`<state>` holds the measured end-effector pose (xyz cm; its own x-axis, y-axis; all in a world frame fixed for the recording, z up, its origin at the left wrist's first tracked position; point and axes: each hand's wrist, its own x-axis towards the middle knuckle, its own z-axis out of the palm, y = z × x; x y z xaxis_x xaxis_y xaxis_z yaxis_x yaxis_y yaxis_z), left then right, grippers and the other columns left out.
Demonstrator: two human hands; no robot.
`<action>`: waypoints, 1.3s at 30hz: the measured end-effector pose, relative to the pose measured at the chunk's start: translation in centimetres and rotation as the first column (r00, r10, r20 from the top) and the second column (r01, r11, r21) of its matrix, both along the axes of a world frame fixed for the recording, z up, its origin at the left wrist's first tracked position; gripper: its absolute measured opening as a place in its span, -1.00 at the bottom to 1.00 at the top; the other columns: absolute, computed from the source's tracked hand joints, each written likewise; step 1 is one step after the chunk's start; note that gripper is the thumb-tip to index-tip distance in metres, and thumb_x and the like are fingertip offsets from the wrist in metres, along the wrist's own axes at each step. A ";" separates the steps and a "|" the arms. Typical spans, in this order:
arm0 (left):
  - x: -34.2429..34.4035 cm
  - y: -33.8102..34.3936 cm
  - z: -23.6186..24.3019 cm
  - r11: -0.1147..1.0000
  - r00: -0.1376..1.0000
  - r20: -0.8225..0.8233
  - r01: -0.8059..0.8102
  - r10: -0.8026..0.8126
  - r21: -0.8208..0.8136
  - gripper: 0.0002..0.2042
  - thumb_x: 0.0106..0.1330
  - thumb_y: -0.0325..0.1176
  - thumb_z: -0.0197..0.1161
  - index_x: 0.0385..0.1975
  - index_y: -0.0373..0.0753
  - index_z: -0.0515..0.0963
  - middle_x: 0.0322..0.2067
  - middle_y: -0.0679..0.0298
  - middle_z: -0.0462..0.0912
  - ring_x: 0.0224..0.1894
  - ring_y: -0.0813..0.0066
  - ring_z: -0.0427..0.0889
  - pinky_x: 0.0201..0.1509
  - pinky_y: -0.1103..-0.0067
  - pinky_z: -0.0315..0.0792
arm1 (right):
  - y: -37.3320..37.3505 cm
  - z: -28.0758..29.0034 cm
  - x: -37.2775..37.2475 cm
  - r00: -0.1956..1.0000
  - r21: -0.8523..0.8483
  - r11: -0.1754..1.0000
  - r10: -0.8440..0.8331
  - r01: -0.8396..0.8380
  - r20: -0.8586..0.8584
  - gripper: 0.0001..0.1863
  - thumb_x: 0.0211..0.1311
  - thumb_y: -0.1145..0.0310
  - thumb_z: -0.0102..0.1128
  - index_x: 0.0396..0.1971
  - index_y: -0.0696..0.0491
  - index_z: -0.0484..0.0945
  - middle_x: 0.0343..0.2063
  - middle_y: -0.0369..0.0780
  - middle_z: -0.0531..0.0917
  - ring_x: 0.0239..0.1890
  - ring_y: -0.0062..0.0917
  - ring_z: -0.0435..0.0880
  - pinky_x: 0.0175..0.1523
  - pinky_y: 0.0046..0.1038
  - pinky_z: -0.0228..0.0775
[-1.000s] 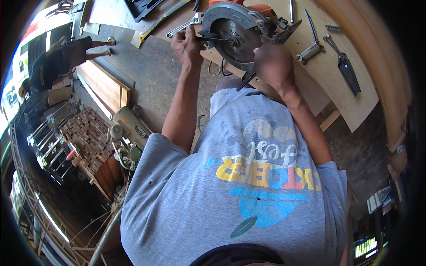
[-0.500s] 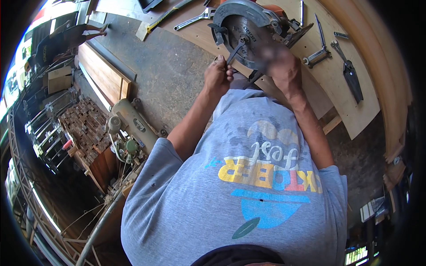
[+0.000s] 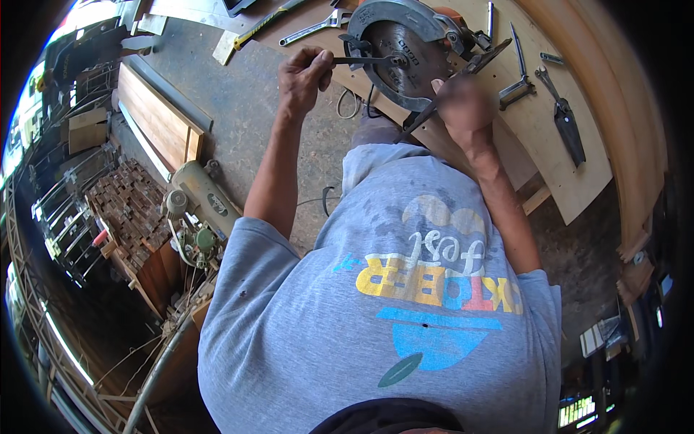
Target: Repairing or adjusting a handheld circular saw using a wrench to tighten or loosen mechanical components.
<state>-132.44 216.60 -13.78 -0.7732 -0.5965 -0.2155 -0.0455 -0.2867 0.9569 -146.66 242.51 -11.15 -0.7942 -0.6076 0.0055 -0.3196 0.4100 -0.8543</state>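
A circular saw [image 3: 376, 20] lies on the plywood bench top [image 3: 585, 181], its round blade [image 3: 419, 65] facing me. My left hand [image 3: 303, 78] is closed around the end of a flat dark wrench [image 3: 361, 61]. The wrench's other end sits on the bolt at the blade's centre, and its shank points left, almost level. At the saw's lower right, my right hand [image 3: 466, 108] is against the blade and the dark base plate [image 3: 488, 58]. Blur covers its fingers, so their grip is unclear.
An adjustable wrench [image 3: 312, 30] and a yellow-handled hammer [image 3: 264, 27] lie left of the saw. Dark-handled pliers [image 3: 569, 130] and other hand tools lie to its right. Wooden boards [image 3: 159, 108], an air compressor [image 3: 206, 192] and another person [image 3: 87, 58] are at left.
My left hand has swung up and left with the wrench, turning it from a downward slant to nearly level. The right hand has moved slightly, staying by the saw.
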 end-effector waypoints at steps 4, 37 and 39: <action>-1.6 -1.2 -0.2 0.989 0.989 -0.043 0.139 -0.141 -0.057 -0.86 0.34 -0.38 0.34 -0.32 -0.34 0.60 -0.58 0.26 0.58 -0.67 0.66 0.39 -0.65 0.75 0.29 | 0.0 -0.2 0.0 0.999 0.012 1.000 0.000 0.000 -0.034 -0.87 0.20 0.41 0.32 -0.46 0.10 0.57 -0.68 -0.24 0.61 -0.70 -0.38 0.46 -0.55 -0.34 0.27; 2.0 10.8 -3.7 0.586 0.959 0.211 -0.283 0.190 0.759 -0.83 0.46 -0.33 0.17 -0.31 -0.30 0.44 -0.47 0.18 0.57 -0.65 0.57 0.50 -0.67 0.71 0.43 | -0.1 -0.6 -0.5 1.000 -0.023 1.000 -0.019 0.018 -0.010 -0.76 0.27 0.40 0.29 -0.57 0.13 0.51 -0.73 -0.31 0.51 -0.70 -0.54 0.34 -0.55 -0.44 0.19; 1.7 12.6 -1.7 0.492 0.951 0.248 -0.307 0.183 0.815 -0.81 0.47 -0.29 0.17 -0.30 -0.29 0.43 -0.47 0.17 0.57 -0.63 0.56 0.52 -0.65 0.70 0.45 | -0.2 -0.5 -0.4 1.000 -0.023 1.000 -0.021 0.021 -0.003 -0.76 0.26 0.40 0.30 -0.57 0.13 0.52 -0.73 -0.31 0.51 -0.70 -0.54 0.35 -0.55 -0.44 0.19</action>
